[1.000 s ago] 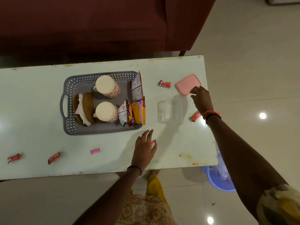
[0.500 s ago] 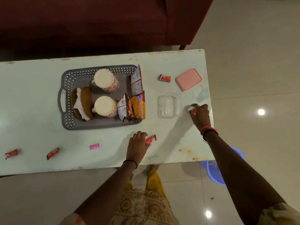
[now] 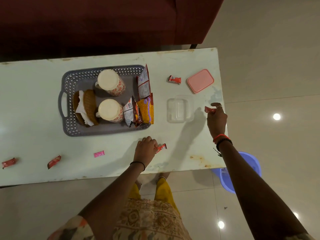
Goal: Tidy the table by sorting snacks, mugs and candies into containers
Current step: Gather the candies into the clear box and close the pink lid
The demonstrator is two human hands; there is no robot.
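Right hand (image 3: 217, 120) pinches candy (image 3: 210, 110) — clear box (image 3: 180, 109) near, likely plastic.

Operator dress and wrist items, viewed from above.
The left grip (image 3: 144, 149) has one thin black band (image 3: 138, 164) at the wrist. The right grip (image 3: 216, 122) has a red-orange thread band (image 3: 220, 136) at the wrist, a black beaded bracelet (image 3: 224, 141) just beside it on the forearm side, and a thin silver ring (image 3: 219, 106) on one finger. The tunic (image 3: 147, 220) is beige with a brown ornamental print. The left sleeve (image 3: 72, 227) shows orange and grey patches. The trousers (image 3: 162, 187) are mustard yellow, with a thin anklet (image 3: 161, 177) at one hem.
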